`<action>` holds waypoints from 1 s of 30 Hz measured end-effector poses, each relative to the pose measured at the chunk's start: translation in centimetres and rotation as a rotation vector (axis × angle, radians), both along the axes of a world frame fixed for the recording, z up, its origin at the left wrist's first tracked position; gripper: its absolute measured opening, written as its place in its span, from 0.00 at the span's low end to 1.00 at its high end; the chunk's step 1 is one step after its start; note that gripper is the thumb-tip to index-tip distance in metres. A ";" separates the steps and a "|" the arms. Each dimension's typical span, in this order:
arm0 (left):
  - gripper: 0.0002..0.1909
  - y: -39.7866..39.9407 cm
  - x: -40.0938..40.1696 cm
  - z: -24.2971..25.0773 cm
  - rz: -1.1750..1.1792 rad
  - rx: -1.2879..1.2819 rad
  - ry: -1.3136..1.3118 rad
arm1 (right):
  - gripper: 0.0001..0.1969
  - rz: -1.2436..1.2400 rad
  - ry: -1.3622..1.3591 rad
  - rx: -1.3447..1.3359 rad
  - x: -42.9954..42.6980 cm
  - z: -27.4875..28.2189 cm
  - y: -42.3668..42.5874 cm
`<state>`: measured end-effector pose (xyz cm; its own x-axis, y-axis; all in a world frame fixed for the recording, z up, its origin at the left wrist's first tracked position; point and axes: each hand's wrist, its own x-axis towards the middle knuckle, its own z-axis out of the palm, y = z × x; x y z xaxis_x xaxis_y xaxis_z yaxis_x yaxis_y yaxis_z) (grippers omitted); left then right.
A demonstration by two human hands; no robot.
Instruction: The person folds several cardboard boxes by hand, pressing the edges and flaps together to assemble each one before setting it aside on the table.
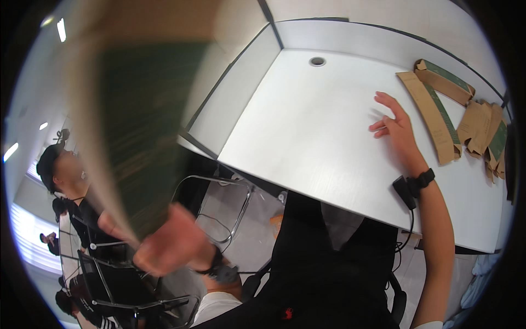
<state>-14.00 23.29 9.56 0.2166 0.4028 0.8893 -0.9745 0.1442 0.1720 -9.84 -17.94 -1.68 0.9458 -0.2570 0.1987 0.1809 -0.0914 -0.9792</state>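
My left hand [174,242] is raised off the left edge of the desk, its fingers closed around the lower end of a long green and brown cardboard piece [148,131]. The piece stands up close to the camera and is blurred. Over the white desk [296,123], my right hand [390,119] has its fingers apart and holds nothing. To its right lie a long flat cardboard box [429,119], a second green and brown box [446,82] behind it, and several crumpled cardboard pieces [478,127]. Both wrists wear black straps with devices.
Low white partitions [242,90] border the desk, which has a round cable hole [317,61]. Chairs with metal frames [246,201] stand at the left. A person in a black cap [51,164] is near the left, with other people beyond. A cable hangs from my right wrist device.
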 end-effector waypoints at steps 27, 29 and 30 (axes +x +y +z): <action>0.25 11.4 19.8 3.8 0.382 -0.149 0.378 | 0.22 0.040 0.052 -0.123 0.5 -0.2 -0.6; 0.24 14.4 23.5 2.0 0.376 -0.144 0.431 | 0.23 0.045 0.063 -0.119 0.4 0.3 -0.6; 0.23 14.0 23.7 1.6 0.513 -0.094 0.515 | 0.24 0.053 0.063 -0.103 0.6 0.0 -0.5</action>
<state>9.71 37.32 11.16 0.3619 0.6356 0.6819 -0.7222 -0.2714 0.6362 -9.21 -18.41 -1.63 0.9690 -0.1872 0.1614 0.1268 -0.1840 -0.9747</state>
